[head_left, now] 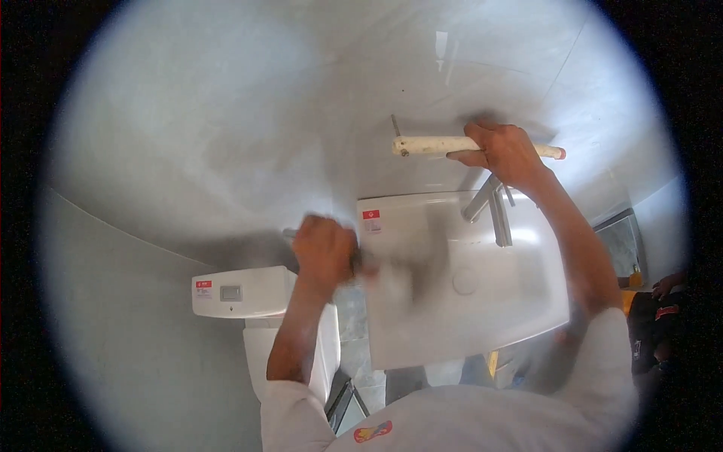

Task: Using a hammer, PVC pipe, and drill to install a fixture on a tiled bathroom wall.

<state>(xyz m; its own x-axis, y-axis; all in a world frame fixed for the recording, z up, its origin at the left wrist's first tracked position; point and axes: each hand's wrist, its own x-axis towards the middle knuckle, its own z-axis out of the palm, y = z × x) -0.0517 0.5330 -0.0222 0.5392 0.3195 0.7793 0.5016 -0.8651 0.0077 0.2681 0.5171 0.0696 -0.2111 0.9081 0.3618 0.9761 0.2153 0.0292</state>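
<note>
My right hand [506, 153] is closed around a cream-white pipe [433, 145] and holds it level near the tiled wall, above the sink. A thin metal screw or rod sticks up from the pipe's left end, and its right end looks reddish. Below that hand, the chrome faucet [501, 218] rises from the white sink [392, 324]. My left hand [326, 252] is a fist beside the sink's left edge. A grey tip shows on its left and a blurred dark part on its right; motion smears what it grips.
A white toilet tank [256, 290] with a flush button stands left of the sink, its bowl below. Grey tiled wall [226, 135] spans the far side. At the right edge, another person [651, 320] in dark clothing is partly visible near a framed panel [623, 241].
</note>
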